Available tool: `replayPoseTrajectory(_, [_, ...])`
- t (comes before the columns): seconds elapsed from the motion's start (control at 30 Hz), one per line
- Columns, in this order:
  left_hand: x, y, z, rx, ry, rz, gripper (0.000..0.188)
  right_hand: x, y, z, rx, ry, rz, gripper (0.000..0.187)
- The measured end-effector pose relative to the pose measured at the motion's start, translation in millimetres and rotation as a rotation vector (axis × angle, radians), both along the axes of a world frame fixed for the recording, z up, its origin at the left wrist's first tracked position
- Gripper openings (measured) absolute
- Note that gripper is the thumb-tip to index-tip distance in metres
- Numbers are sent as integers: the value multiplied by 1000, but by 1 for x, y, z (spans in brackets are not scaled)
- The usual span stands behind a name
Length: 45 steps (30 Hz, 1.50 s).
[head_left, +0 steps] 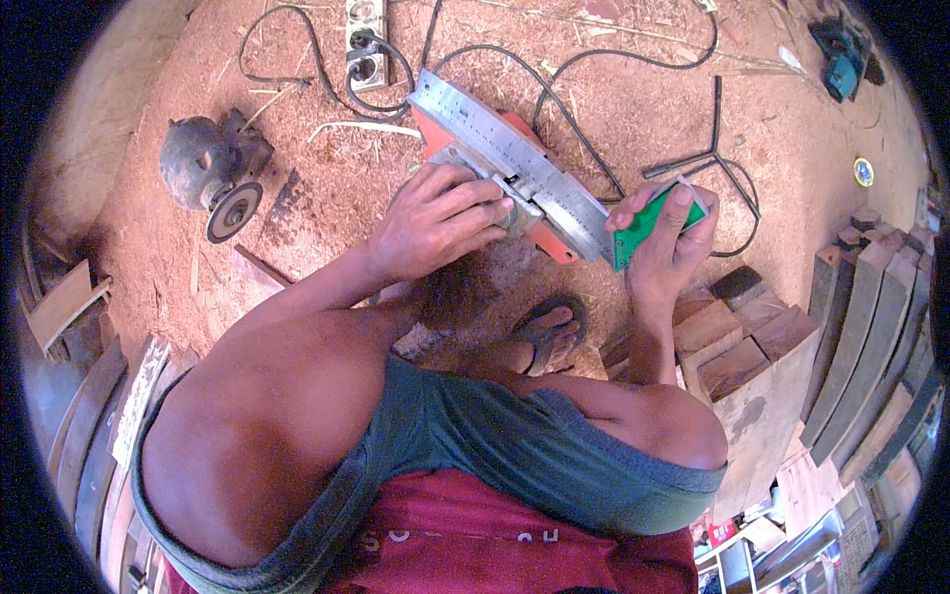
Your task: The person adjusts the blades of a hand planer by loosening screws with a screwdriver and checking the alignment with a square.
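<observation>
My left hand (pixel 435 220) presses down on an orange power tool (pixel 480 163) lying on the sawdust floor. A steel ruler blade of a square (pixel 515 158) lies diagonally across that tool. My right hand (pixel 671 243) grips the green handle of the square (pixel 645 226) at its lower right end, thumb on top. My foot in a sandal (pixel 547 335) rests just below the tool.
An angle grinder (pixel 213 168) lies at the left. A power strip (pixel 364 40) with black cables (pixel 584 69) sits at the top. Stacked wood blocks (pixel 742 342) and curved wooden pieces (pixel 871 327) stand at the right. A teal tool (pixel 841 54) lies at the top right.
</observation>
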<state>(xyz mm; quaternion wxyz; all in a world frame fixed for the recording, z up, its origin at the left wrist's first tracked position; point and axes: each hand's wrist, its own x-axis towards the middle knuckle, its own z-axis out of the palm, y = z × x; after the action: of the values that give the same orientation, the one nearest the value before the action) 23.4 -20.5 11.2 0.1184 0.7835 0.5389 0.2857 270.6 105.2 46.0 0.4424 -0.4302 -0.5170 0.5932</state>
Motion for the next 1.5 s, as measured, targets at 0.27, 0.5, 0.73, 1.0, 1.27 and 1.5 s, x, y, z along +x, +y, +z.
replayPoseTrajectory(0.27, [-3, -2, -2, 27, 41, -23, 45, -1, 0, 3, 21, -57, 11, 30])
replayPoseTrajectory(0.5, [-4, 1, 6, 22, 96, -74, 43, -3, 1, 2, 10, -70, -42, 25])
replayPoseTrajectory(0.73, [-1, -1, -3, 27, -1, 13, 41, -4, 1, -1, 1, -52, -40, 27])
replayPoseTrajectory(1.0, [0, -1, -2, 26, 8, 7, 47, -4, 1, -4, 21, -44, -28, 27])
replayPoseTrajectory(1.27, [-1, 2, 0, 39, 12, -3, 47, -3, 0, -1, 21, -46, -23, 26])
replayPoseTrajectory(1.5, [1, 1, -2, 44, 18, 25, 42, -2, 0, 2, -2, -23, 12, 30])
